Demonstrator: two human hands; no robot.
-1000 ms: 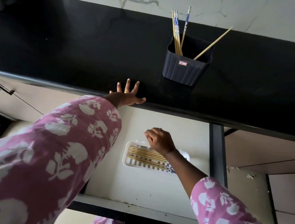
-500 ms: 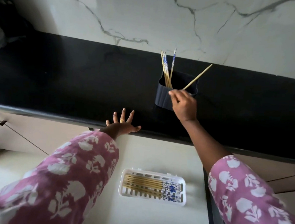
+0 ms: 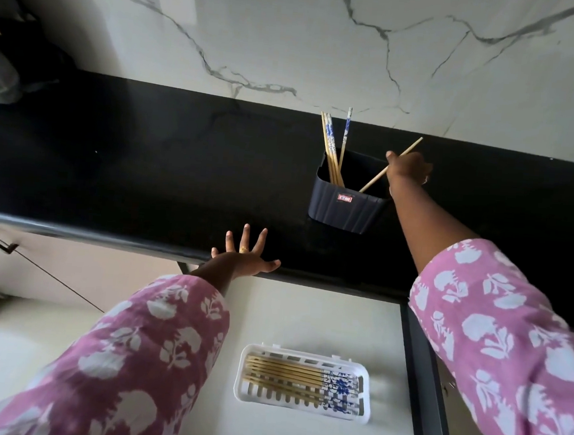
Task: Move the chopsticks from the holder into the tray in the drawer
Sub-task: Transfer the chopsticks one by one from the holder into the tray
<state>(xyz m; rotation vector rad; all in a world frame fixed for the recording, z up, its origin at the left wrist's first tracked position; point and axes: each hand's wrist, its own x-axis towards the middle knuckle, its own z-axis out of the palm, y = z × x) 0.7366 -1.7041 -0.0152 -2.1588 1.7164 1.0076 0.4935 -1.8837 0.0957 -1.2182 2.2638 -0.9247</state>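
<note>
our right hand point(image 3: 409, 167) pinches the upper end of a thin, light, stiff wooden chopstick point(image 3: 378, 178) leaning toward two o'clock in the dark ribbed plastic holder point(image 3: 345, 206); our left hand point(image 3: 242, 260) rests splayed, empty.

Holder label point(image 3: 344, 198) unreadable (too small)

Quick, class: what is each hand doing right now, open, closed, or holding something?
Left hand: open, fingers spread, flat on the counter edge.
Right hand: closed on the lone chopstick leaning in the holder.
</note>
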